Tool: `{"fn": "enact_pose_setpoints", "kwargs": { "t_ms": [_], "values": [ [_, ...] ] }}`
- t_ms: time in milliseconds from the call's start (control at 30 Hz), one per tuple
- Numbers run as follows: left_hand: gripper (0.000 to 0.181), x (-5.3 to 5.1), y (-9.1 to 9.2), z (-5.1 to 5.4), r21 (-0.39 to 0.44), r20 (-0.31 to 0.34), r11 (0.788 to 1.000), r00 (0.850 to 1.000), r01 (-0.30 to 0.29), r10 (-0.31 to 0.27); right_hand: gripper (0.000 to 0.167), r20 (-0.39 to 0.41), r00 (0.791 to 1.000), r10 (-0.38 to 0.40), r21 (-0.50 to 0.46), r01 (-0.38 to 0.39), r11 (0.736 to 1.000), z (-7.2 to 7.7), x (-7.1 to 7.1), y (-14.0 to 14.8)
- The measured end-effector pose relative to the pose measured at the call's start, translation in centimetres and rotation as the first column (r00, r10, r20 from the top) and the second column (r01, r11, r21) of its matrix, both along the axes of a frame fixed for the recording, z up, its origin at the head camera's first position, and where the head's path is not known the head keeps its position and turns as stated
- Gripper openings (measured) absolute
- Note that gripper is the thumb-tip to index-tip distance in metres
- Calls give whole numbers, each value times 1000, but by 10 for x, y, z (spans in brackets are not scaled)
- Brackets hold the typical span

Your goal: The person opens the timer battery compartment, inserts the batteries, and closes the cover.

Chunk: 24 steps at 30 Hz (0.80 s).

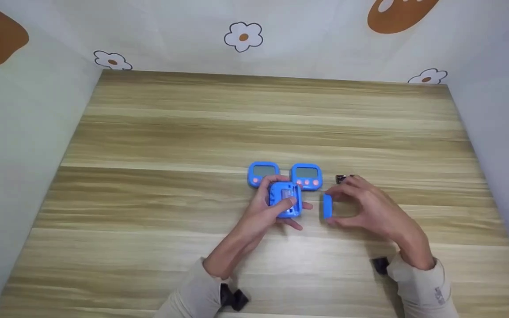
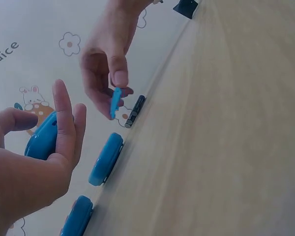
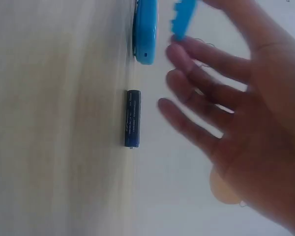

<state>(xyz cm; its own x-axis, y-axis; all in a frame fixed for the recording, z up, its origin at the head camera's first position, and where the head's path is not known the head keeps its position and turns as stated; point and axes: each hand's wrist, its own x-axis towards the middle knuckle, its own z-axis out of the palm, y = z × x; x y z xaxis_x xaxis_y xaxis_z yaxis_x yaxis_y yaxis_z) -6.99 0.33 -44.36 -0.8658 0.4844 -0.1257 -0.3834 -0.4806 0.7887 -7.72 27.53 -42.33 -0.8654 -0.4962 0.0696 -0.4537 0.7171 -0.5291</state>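
Observation:
My left hand (image 1: 256,214) grips a small blue electronic device (image 1: 284,191), back side up, its thumb lying across an uncovered battery compartment. Just to the right, my right hand (image 1: 380,216) pinches a blue battery cover (image 1: 328,206) by its two ends, between thumb and fingers. Cover and device are apart. In the right wrist view the cover (image 3: 184,17) shows a notched edge. A dark cylindrical battery (image 3: 132,118) lies on the table near the right hand; in the head view the fingers partly hide it. The held device's front is turned away in the head view.
Two more blue devices with grey screens and pink buttons, one on the left (image 1: 264,169) and one on the right (image 1: 306,172), lie face up just beyond the hands. The wood-grain table (image 1: 148,198) meets patterned white walls at the back and sides.

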Motion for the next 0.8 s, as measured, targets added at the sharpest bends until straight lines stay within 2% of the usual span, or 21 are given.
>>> {"fn": "enact_pose_setpoints", "kwargs": {
  "t_ms": [200, 300, 367, 433, 533, 667, 800],
  "values": [
    [45, 0, -1, -1, 4, 3, 1000, 1000, 21, -21, 56, 109, 994, -1, 100, -10, 995, -5, -1, 3],
    [46, 0, -1, -1, 8, 11, 1000, 999, 30, -30, 57, 119, 992, -28, 74, 19, 997, -3, -1, 8],
    [46, 0, -2, 0, 9, 17, 1000, 999, 30, -30, 50, 60, 997, -55, 42, 52, 998, -1, -2, 13],
    [45, 0, -3, 0, 13, 23, 999, 999, 31, -31, 39, -36, 995, -92, 19, 93, 995, 1, -4, 20],
    [46, 0, -3, 0, 9, 29, 999, 999, 35, -35, 26, -165, 976, -140, 45, 150, 988, 1, -8, 29],
    [45, 0, -3, -1, 8, 23, 999, 999, 48, -48, 25, -199, 969, -147, 115, 172, 978, -4, -11, 35],
    [41, 0, -3, -1, 11, 14, 999, 998, 53, -53, 22, -221, 967, -131, 142, 165, 976, -8, -13, 36]
  ]
}}
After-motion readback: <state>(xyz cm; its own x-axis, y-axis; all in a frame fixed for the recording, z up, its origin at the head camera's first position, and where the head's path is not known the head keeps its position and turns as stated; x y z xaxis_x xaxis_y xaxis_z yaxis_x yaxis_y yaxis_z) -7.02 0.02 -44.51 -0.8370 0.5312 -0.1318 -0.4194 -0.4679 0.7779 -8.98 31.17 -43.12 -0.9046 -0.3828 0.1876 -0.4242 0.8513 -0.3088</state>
